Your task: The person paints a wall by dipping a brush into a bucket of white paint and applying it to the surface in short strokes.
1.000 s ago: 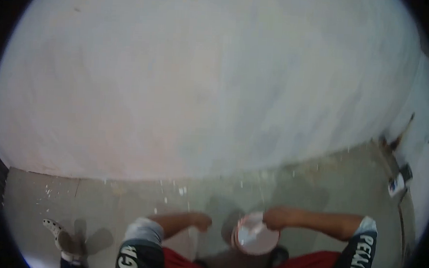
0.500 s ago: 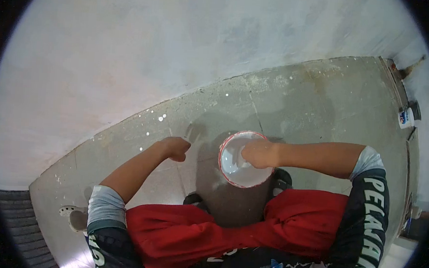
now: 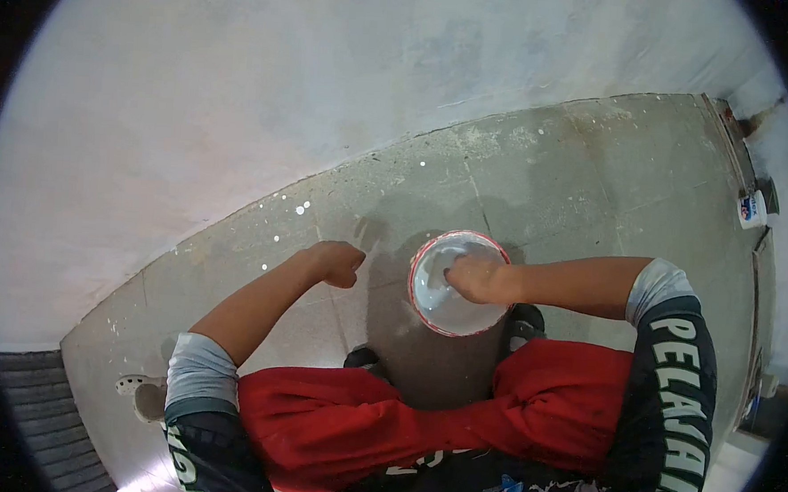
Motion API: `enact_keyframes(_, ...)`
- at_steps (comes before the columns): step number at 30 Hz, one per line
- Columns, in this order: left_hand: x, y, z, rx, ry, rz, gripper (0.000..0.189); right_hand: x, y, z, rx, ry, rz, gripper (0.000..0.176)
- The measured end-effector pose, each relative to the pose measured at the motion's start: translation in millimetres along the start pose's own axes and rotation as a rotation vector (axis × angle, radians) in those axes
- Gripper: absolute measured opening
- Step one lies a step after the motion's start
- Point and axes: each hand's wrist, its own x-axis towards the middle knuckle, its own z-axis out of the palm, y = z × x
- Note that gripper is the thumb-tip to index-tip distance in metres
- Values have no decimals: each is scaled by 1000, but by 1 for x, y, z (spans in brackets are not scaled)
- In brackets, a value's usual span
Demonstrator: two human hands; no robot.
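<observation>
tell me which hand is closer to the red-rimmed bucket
Right. The right hand is inside the opening of the bucket, while the left hand hangs outside, off to its left.

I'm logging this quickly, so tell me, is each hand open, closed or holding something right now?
Left hand: curled closed, nothing visible in it.
Right hand: at the mouth of the red-rimmed bucket; grip can't be told.

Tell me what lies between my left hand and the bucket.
Only bare floor, partly shadowed, lies between your left hand and the bucket, as the head view shows.
</observation>
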Motion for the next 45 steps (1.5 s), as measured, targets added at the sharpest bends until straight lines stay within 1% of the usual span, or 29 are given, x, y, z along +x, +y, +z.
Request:
enact_keyframes(2, 0, -3, 1, 8, -2, 1, 31, 0, -1, -3, 45, -6, 5, 19)
enact_keyframes(5, -2, -3, 2, 8, -9, -17, 32, 10, -4, 10, -20, -3, -50, 18)
enact_keyframes(7, -3, -3, 0, 26, -4, -19, 31, 14, -7, 16, -5, 95, 2, 18)
enact_keyframes(8, -1, -3, 1, 25, -3, -18, 31, 14, -7, 15, -7, 93, 3, 18)
enact_keyframes(10, 1, -5, -1, 27, -9, -2, 33, 13, -9, 6, -10, -95, 29, 23)
enact_keyframes(11, -1, -5, -3, 26, -8, -7, 33, 13, -12, 0, -12, -93, 25, 23)
enact_keyframes(13, -4, -3, -5, -33, 10, -4, 34, 12, -17, -7, 18, -176, 26, 25)
enact_keyframes(15, -1, -8, 0, -19, 2, -4, 34, 16, -16, 4, 20, -142, 37, 25)
enact_keyframes(18, 1, -10, 2, -6, 15, -3, 33, 9, -11, -1, 53, -100, 32, 23)
enact_keyframes(20, 2, -12, 6, -9, 29, -7, 31, 0, -13, -15, 88, -92, 10, 22)
enact_keyframes(22, 3, -15, 10, -43, 52, 39, 23, -12, -15, -36, 136, -118, -8, 20)
enact_keyframes(23, 2, -16, 10, -40, 55, 39, 23, -20, -14, -47, 134, -115, -6, 20)
enact_keyframes(25, 0, -16, 10, -55, 41, 35, 23, -35, -6, -68, 165, -181, 104, 19)
enact_keyframes(26, -1, -15, 9, -54, 42, 38, 23, -43, 3, -74, 164, -182, 107, 19)
enact_keyframes(28, 0, -15, 6, -43, 3, 20, 24, -60, 23, -83, 427, -147, -19, 20)
enact_keyframes(29, 3, -16, 8, -41, 3, 25, 24, -70, 29, -90, 428, -146, -14, 20)
enact_keyframes(31, 7, -18, 10, -45, 37, 14, 26, -88, 40, -101, 915, -364, 232, 22)
enact_keyframes(32, 8, -17, 9, -40, 38, 20, 26, -94, 48, -100, 918, -358, 238, 22)
enact_keyframes(34, 10, -13, 7, -45, 54, 12, 26, -105, 63, -94, 1120, -361, 254, 19)
enact_keyframes(35, 11, -12, 7, -38, 56, 17, 26, -109, 67, -92, 1123, -354, 257, 19)
enact_keyframes(37, 11, -13, 9, -36, 62, 65, 25, -114, 76, -90, 1204, -369, 326, 19)
enact_keyframes(38, 12, -14, 11, -26, 65, 64, 25, -115, 84, -84, 1206, -357, 323, 19)
enact_keyframes(40, 10, -14, 17, -94, 20, 44, 25, -113, 103, -66, 1326, -390, 267, 19)
enact_keyframes(41, 9, -15, 23, -121, 41, 31, 25, -109, 111, -58, 1330, -398, 273, 21)
enact_keyframes(42, 5, -17, 25, -145, 78, 11, 25, -106, 118, -52, 1318, -399, 274, 22)
enact_keyframes(44, -15, -13, 3, -330, 71, -11, 27, -99, 130, -49, 1203, -429, 154, 26)
enact_keyframes(45, -3, -35, 18, -239, 194, 101, 26, -92, 136, -42, 1163, -450, 181, 32)
